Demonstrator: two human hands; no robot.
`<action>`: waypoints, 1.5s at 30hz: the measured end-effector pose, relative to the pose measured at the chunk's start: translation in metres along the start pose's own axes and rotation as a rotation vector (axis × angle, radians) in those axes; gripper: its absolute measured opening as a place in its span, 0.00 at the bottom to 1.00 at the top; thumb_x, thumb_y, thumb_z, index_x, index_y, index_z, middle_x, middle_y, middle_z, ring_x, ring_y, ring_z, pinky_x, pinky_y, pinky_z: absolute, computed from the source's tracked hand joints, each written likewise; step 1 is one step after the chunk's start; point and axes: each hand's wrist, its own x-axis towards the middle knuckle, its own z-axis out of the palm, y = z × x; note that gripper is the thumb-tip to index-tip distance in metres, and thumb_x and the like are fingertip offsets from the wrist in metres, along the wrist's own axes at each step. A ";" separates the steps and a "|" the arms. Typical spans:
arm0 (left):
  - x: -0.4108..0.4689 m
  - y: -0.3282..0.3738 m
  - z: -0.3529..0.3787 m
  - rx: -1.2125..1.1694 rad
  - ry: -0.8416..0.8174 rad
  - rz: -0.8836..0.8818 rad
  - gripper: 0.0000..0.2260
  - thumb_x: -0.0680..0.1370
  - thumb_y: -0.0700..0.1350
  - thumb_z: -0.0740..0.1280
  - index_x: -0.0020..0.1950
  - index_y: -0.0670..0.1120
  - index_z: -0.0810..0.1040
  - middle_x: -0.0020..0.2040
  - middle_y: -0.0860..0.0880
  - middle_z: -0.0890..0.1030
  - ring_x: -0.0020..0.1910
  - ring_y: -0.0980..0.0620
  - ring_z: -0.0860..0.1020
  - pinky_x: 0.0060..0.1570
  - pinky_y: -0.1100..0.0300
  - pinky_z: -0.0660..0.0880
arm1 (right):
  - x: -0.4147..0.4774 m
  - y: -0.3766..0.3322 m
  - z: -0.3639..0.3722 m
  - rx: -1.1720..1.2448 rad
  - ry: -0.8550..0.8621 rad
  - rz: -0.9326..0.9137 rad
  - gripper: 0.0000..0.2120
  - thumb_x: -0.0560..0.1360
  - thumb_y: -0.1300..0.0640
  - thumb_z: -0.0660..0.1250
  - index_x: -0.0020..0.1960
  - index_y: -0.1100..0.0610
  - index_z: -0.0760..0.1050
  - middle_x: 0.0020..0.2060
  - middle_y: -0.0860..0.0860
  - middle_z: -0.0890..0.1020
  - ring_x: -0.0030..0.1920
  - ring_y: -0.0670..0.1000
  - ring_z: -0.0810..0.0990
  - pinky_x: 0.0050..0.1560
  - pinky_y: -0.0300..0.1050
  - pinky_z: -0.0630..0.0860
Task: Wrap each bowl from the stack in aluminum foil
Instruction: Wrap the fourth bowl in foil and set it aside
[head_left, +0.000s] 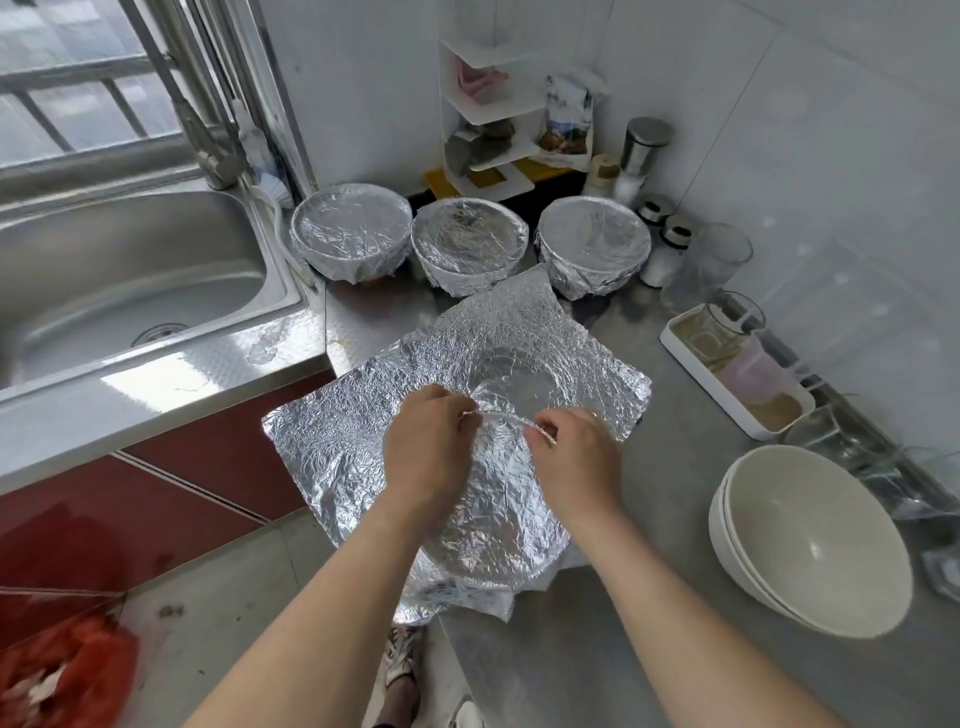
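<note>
Left hand (428, 441) and right hand (571, 452) pinching foil (337, 441) at centre, three wrapped bowls (469, 244) at twelve o'clock, empty bowl stack (810, 540) at four o'clock

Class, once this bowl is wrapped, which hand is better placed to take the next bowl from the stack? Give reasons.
Probably the right hand: the stack of white bowls sits on its side of the counter. The left hand would have to cross the foil sheet. Both hands pinch that sheet.

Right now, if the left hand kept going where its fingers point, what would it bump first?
Probably the foil sheet, dipping just ahead of the left hand that pinches it; beyond stands the middle wrapped bowl. Depth is unclear.
</note>
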 end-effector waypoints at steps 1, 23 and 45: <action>0.000 -0.001 0.001 0.000 0.002 0.005 0.10 0.80 0.50 0.66 0.57 0.49 0.83 0.52 0.51 0.80 0.49 0.51 0.76 0.45 0.55 0.73 | 0.000 -0.001 0.000 0.002 0.007 -0.005 0.11 0.79 0.50 0.65 0.56 0.54 0.79 0.49 0.49 0.79 0.50 0.51 0.75 0.52 0.48 0.73; -0.028 -0.013 -0.013 -0.121 0.071 -0.204 0.04 0.79 0.44 0.68 0.49 0.46 0.82 0.41 0.50 0.81 0.39 0.50 0.75 0.38 0.57 0.65 | 0.033 -0.034 -0.023 0.029 -0.331 -0.230 0.06 0.77 0.54 0.67 0.49 0.56 0.79 0.43 0.48 0.79 0.43 0.47 0.76 0.38 0.34 0.67; -0.103 0.010 0.036 -0.021 -0.006 0.479 0.08 0.75 0.52 0.67 0.50 0.51 0.79 0.48 0.50 0.76 0.46 0.47 0.75 0.41 0.51 0.75 | -0.088 0.051 -0.023 0.674 0.009 0.341 0.17 0.65 0.55 0.65 0.53 0.44 0.75 0.54 0.51 0.77 0.54 0.46 0.76 0.55 0.39 0.73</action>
